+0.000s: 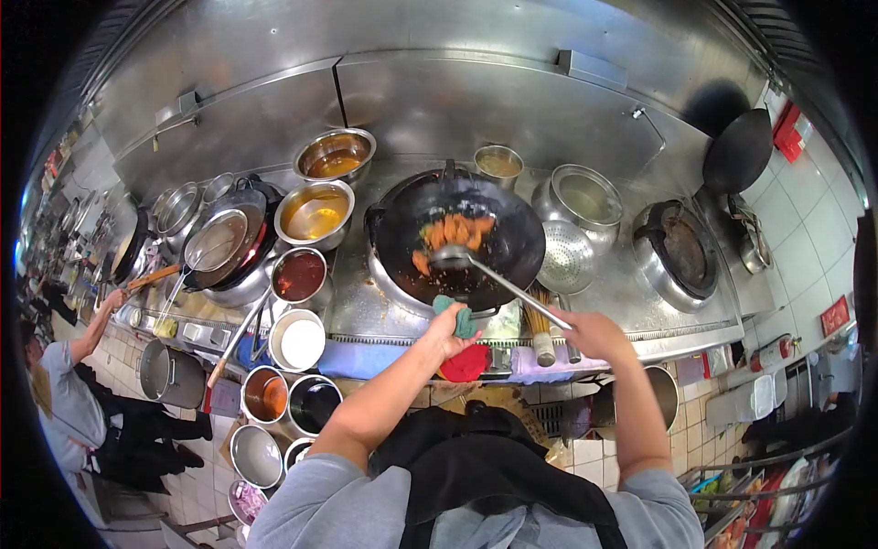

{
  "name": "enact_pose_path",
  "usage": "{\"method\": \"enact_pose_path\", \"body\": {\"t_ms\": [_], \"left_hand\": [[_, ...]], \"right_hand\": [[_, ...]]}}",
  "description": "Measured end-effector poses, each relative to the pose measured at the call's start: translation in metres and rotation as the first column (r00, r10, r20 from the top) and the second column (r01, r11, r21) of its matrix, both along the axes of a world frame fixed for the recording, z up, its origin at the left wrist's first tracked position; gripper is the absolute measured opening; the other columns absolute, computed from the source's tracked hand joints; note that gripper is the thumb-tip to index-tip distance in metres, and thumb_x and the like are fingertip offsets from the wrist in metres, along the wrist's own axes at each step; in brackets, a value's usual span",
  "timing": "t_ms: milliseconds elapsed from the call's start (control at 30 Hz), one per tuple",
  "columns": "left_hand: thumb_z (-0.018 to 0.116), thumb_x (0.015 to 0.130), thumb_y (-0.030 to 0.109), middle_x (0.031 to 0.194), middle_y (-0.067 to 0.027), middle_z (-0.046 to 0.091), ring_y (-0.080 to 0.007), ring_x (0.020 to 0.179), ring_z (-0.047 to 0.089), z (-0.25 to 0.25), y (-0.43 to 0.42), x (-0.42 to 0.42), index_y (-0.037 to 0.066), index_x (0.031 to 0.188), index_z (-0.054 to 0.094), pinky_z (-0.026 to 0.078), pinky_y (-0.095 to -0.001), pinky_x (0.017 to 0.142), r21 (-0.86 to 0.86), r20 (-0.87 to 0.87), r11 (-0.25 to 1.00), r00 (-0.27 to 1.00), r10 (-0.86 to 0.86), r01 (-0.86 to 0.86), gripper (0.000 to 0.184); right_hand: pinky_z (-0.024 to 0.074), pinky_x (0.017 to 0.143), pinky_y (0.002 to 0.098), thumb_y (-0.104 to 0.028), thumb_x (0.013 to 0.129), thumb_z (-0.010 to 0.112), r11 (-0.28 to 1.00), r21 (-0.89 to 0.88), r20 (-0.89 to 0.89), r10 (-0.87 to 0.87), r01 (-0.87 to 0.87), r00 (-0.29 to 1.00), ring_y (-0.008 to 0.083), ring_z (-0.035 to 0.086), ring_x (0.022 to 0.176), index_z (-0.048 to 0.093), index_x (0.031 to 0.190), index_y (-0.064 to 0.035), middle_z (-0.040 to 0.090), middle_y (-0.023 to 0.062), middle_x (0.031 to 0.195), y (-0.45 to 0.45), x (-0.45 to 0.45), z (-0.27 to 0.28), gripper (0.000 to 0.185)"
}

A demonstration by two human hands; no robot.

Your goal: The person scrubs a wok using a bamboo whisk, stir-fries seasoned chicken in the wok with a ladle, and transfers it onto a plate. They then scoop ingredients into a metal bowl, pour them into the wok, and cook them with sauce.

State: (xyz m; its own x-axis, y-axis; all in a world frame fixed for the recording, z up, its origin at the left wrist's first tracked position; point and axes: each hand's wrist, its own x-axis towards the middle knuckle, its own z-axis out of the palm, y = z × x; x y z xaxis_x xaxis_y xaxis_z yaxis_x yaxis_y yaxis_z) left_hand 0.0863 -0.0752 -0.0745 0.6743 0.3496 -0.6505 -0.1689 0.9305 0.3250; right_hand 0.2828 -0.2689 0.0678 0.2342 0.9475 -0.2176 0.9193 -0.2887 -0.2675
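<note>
Right, the left hand [442, 336] has its fingers closed on one green cloth [455, 317] at six o'clock on the wok's rim [503, 261]; at four, the right-hand fingers [572, 324] grip one ladle [521, 292], its bowl partly masking orange pieces [455, 229], too jumbled to count, mid-wok. Crowding in: one strainer [563, 254] at three, two amber-filled bowls [347, 225] at ten. One co-worker [78, 357], eight o'clock, is partly cut off.

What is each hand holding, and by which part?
Right hand: the ladle, by its handle, toward the near end. Left hand: the green cloth, at the wok's near rim; whether it grips the wok too is unclear.
</note>
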Motion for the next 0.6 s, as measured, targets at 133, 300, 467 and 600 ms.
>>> {"method": "enact_pose_path", "body": {"t_ms": [133,300,467,600], "left_hand": [[0.053,0.086,0.02,0.084,-0.0077,0.057,-0.023,0.077,0.056,-0.032,-0.031,-0.013,0.011,0.095,0.052,0.051,-0.044,0.076,-0.036,-0.107,0.994,0.989,-0.105,0.102,0.013],[0.052,0.087,0.027,0.084,-0.006,0.056,-0.0203,0.075,0.056,0.017,-0.029,-0.002,0.012,0.095,0.052,0.05,-0.0373,0.062,0.094,-0.118,0.995,0.992,0.047,-0.036,0.017],[0.062,0.081,0.018,0.093,-0.0077,0.056,-0.0195,0.082,0.056,-0.102,-0.056,0.021,0.005,0.106,0.047,0.049,-0.0378,0.069,0.687,-0.255,0.722,0.904,0.344,-0.081,0.032],[0.064,0.077,0.013,0.104,-0.0109,0.054,-0.0219,0.092,0.054,-0.099,-0.098,0.016,0.005,0.118,0.038,0.044,-0.0358,0.083,0.67,-0.271,0.729,0.869,0.415,-0.139,0.049]], "right_hand": [[0.0463,0.075,0.0463,-0.022,0.088,0.053,0.982,0.089,-0.074,-0.16,0.166,0.984,0.0386,0.059,0.083,0.042,0.134,-0.0279,0.063,0.0209,0.092,0.021,-0.028,-0.015,0.048],[0.0481,0.07,0.0369,-0.013,0.088,0.053,0.861,-0.067,-0.541,-0.456,0.504,0.707,0.0245,0.062,0.074,0.04,0.134,-0.0069,0.064,0.0156,0.085,-0.001,-0.037,-0.023,0.048],[0.0414,0.041,0.0269,-0.008,0.091,0.047,0.821,0.177,-0.607,-0.343,0.542,0.717,0.0106,0.047,0.049,0.027,0.141,-0.0114,0.048,0.0021,0.066,-0.001,-0.053,-0.09,0.054],[0.042,0.042,0.0258,-0.01,0.092,0.045,0.773,-0.087,-0.844,-0.392,0.629,0.365,0.0109,0.048,0.052,0.031,0.134,-0.0074,0.048,0.0023,0.072,0.012,-0.078,-0.028,0.044]]}}
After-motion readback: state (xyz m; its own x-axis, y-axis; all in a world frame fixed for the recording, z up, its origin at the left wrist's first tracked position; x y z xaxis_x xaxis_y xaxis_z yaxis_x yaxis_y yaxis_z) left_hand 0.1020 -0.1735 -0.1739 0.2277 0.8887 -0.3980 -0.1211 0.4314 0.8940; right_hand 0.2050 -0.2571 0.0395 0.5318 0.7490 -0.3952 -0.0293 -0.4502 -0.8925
